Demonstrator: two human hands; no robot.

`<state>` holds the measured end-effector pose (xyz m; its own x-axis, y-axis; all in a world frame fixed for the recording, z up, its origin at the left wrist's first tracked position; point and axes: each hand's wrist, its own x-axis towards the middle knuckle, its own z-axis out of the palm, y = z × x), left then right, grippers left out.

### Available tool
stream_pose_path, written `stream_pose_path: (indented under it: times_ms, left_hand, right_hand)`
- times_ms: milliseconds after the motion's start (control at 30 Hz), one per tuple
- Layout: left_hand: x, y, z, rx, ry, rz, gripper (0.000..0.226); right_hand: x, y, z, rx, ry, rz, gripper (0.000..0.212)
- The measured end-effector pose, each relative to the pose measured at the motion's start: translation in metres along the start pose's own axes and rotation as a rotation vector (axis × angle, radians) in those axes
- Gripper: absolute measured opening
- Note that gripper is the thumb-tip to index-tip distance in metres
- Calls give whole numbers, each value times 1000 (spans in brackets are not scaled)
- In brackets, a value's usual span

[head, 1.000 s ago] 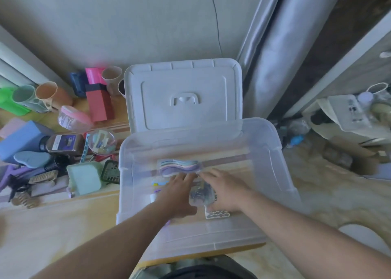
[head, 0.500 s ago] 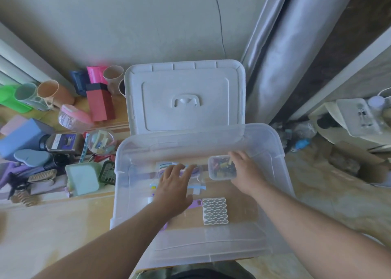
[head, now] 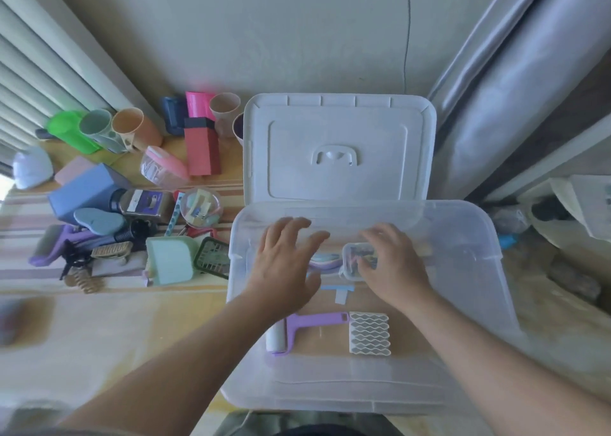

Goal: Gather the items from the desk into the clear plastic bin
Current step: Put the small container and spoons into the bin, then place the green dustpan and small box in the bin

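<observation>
The clear plastic bin point(head: 469, 270) stands open at the desk's right end, its white lid point(head: 337, 148) leaning behind it. My right hand point(head: 393, 267) holds a small clear lidded box point(head: 355, 257) with colourful contents inside the bin, near its far wall. My left hand point(head: 284, 263) hovers over the bin with fingers spread, holding nothing. On the bin floor lie a purple lint roller point(head: 297, 331), a white wavy-patterned piece point(head: 368, 333) and pastel items point(head: 325, 260) partly hidden by my hands.
Left of the bin the desk holds a pile: mint green box point(head: 170, 260), dark green basket point(head: 213, 257), round clear container point(head: 201, 208), dark jar point(head: 145, 204), blue block point(head: 84, 191), red box point(head: 201, 148), pink case point(head: 163, 167), several cups point(head: 132, 131). Grey curtain point(head: 509, 81) hangs right.
My right hand carried the small clear box toward the bin's far wall, then back left a little. My left hand lifted off the bin floor toward the far left, uncovering the lint roller.
</observation>
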<state>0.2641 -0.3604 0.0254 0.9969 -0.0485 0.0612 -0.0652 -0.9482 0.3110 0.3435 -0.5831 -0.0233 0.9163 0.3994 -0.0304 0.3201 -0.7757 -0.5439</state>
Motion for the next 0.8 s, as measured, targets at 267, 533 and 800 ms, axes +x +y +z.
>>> stream_pose_path:
  times_ms: [267,533,800]
  left_hand:
    - [-8,-128,-90,27,235,-227,50]
    - [-87,-265,-59,246,-294,-360,93]
    - [-91,-302,4,326,-480,-200,125]
  right_hand:
    - [55,-176,9,47,175,-437,47]
    - [78,-304,123,-181,-229,-351,63]
    - [73,-284,210,-495,-526,115,94]
